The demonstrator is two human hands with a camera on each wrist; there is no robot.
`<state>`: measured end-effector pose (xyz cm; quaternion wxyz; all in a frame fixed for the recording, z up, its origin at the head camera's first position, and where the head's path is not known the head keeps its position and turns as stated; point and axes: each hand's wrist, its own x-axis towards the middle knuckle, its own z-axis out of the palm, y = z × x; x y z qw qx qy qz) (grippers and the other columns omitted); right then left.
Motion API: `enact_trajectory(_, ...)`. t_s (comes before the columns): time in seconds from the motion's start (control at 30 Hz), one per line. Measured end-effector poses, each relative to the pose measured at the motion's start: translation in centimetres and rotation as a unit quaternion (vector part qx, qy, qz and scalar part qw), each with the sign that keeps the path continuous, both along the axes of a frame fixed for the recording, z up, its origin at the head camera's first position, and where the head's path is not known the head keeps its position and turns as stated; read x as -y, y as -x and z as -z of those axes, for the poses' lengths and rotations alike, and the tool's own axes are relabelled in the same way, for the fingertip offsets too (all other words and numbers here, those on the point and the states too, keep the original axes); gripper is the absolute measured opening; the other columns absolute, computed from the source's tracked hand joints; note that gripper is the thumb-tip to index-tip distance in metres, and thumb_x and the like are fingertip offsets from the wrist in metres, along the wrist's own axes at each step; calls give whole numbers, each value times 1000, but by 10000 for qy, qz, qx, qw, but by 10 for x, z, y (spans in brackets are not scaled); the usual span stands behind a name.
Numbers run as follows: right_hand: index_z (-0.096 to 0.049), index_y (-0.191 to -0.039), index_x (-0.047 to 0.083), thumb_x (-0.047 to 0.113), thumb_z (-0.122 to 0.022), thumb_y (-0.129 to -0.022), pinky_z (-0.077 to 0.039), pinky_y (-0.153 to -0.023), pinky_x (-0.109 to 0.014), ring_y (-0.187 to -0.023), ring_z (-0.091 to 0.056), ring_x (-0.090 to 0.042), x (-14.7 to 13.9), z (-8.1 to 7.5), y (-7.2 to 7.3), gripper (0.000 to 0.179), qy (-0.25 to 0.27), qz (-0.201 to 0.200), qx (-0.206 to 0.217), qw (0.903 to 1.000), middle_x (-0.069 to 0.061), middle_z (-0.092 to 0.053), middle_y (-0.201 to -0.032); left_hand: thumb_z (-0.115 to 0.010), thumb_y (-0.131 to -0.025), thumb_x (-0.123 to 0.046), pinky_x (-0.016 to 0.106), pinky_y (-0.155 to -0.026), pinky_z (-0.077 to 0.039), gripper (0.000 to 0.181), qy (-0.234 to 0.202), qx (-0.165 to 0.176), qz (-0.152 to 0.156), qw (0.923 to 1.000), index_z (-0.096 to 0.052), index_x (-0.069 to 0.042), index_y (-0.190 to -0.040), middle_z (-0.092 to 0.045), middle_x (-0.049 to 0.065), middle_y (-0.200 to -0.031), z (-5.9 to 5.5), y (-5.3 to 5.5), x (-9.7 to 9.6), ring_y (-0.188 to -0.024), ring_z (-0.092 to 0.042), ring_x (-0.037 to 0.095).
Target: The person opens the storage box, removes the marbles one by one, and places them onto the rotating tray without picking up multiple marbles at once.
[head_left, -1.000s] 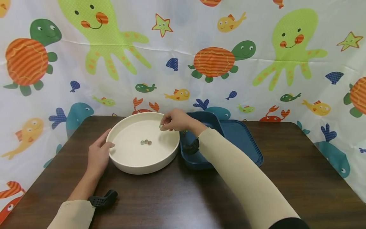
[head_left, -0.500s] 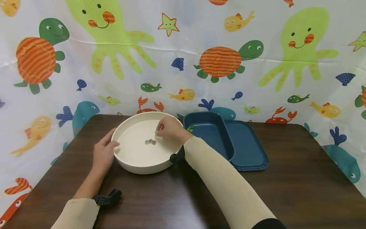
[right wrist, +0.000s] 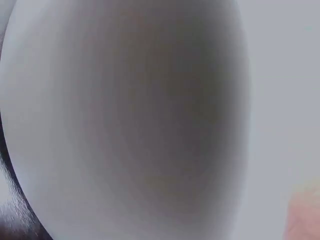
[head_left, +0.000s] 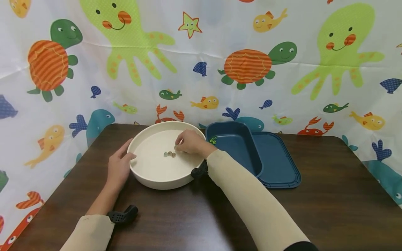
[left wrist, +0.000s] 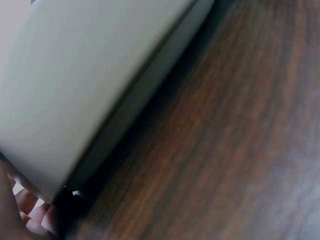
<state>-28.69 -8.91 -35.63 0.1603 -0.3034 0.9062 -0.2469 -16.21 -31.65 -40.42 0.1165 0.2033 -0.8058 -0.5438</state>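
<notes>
Setting-out of small discs in a round tray (head_left: 150, 170) on a table (head_left: 176, 216). Left hand (head_left: 119, 168): grip closed over the tray's left rim, thumb inside, steadying it. Right hand (head_left: 190, 142): inside the tray, grip narrow, apparently pinching one disc (head_left: 175, 147) just beside the three discs (head_left: 170, 153) lying in a short row near the tray's middle. Step in hand, as judged: adding this piece; the next move calls for lowering it and parting the fingertips without nudging its neighbours. Right of the tray: a blue box (head_left: 232, 139), partly hidden behind the right sleeve (head_left: 248, 188), with a green item (head_left: 213, 140) too small to identify. Poorly resolved: the pinched disc, mostly covered; the right wrist view, blurred, the hand cut off.
</notes>
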Motion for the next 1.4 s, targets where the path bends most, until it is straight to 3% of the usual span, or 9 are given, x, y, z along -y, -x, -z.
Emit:
enact_trajectory(0.17, -74, -117, 11, 25, -68, -96, -51, -66, -22, -86, -72, -22, -17, -19, 6, 26, 499, -151, 249, 9983, -9, -76, -104, -42, -99, -16, 50, -124, -29, 60, -40, -23, 27, 10000, -36, -24, -158, -31, 0, -165, 1, 2, 0, -155, -28, 26)
enact_trajectory(0.33, -74, -113, 9, 25, -66, -97, -54, -65, -26, -93, -71, -34, -43, -36, 17, 24, 987, 48, 188, 9949, -18, -73, -107, -42, -98, -16, 50, -124, -28, 60, -14, -1, -11, 10000, -37, -24, -158, -31, 0, -165, 1, 3, 2, -155, -27, 27)
enact_trajectory(0.57, -74, -109, 9, 25, -67, -96, -60, -83, -49, -92, -71, -33, -80, -33, 27, 21, 1355, 724, 262, 9878, -17, -74, -105, -42, -98, -17, 50, -124, -28, 60, -50, 48, -26, 10000, -36, -25, -158, -30, 0, -166, 3, 4, 1, -155, -27, 27)
enact_trajectory(0.73, -74, -107, 8, 22, -68, -96, -59, -88, -53, -102, -70, -38, -100, -23, 32, 18, 1590, 1071, 313, 9809, -15, -73, -105, -41, -99, -18, 51, -124, -28, 60, -52, 83, -55, 9999, -35, -26, -158, -29, 0, -166, 1, 3, 1, -155, -26, 28)
enact_trajectory(0.87, -74, -107, 8, 21, -69, -95, -60, -77, -36, -95, -69, -34, -111, -13, 34, 18, 1344, 1053, 360, 9847, -15, -73, -104, -41, -99, -18, 51, -124, -27, 60, -34, 117, -45, 9999, -35, -26, -158, -29, 0, -166, 1, 3, 0, -156, -26, 28)
enact_trajectory(0.97, -75, -107, 8, 20, -69, -94, -55, -69, -25, -86, -68, -24, -115, -3, 35, 19, 977, 912, 299, 9906, -13, -75, -103, -40, -99, -18, 51, -124, -27, 60, -22, 120, -58, 9999, -34, -26, -158, -28, 0, -166, 1, 3, 0, -156, -26, 28)
enact_trajectory(1.1, -76, -107, 7, 17, -68, -94, -55, -71, -26, -81, -65, -15, -115, 8, 35, 18, 590, 790, 201, 9949, -10, -76, -101, -40, -99, -18, 51, -125, -26, 60, 5, 85, -58, 9999, -35, -26, -158, -29, 0, -166, 2, 4, 1, -156, -25, 28)
enact_trajectory(1.4, -78, -102, 7, 15, -72, -91, -56, -74, -24, -81, -67, -13, -110, 18, 33, 15, 189, 524, 71, 9984, -8, -78, -98, -42, -99, -17, 51, -125, -26, 60, -16, 21, -12, 10000, -36, -24, -158, -30, 1, -165, 2, 4, 1, -155, -26, 28)
